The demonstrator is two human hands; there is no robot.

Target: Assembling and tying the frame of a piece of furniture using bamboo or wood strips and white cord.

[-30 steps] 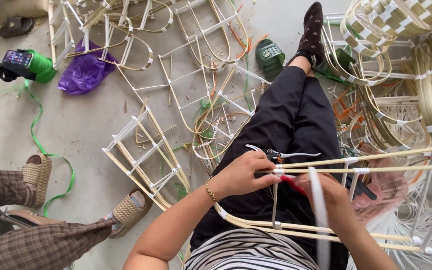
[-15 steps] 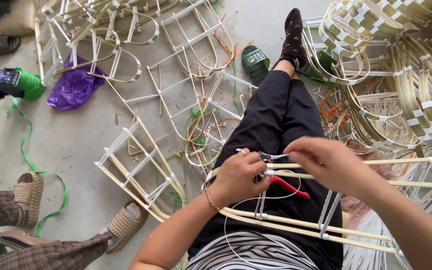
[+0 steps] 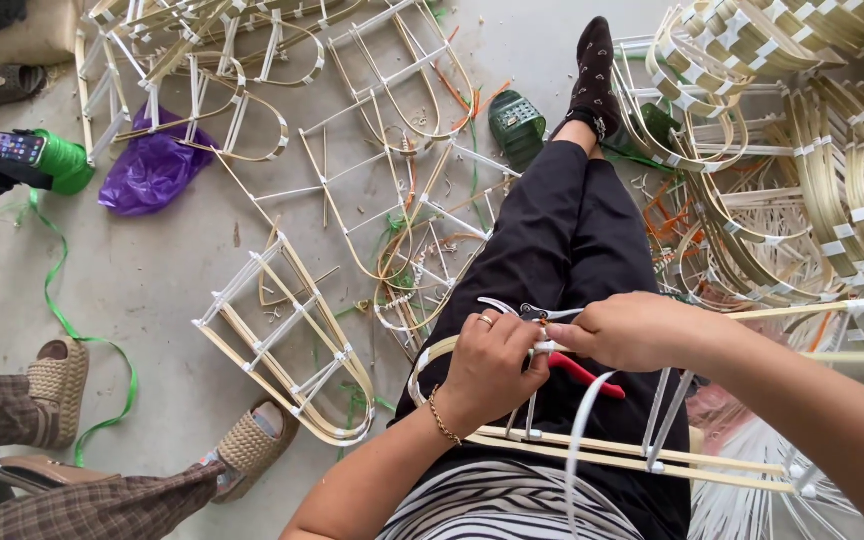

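Left hand (image 3: 492,362) closed around the curved end of a bamboo frame (image 3: 612,455) lying across the lap. Right hand (image 3: 632,330) closed, pinching a white plastic strip (image 3: 580,430) beside red-handled pliers (image 3: 584,372). Fingers of both hands touching.

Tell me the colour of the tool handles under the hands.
Red, seen in the head view: the tool handles poke out below the right hand.

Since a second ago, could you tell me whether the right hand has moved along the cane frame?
Yes. The right hand has slid left along the cane frame to meet the left hand.
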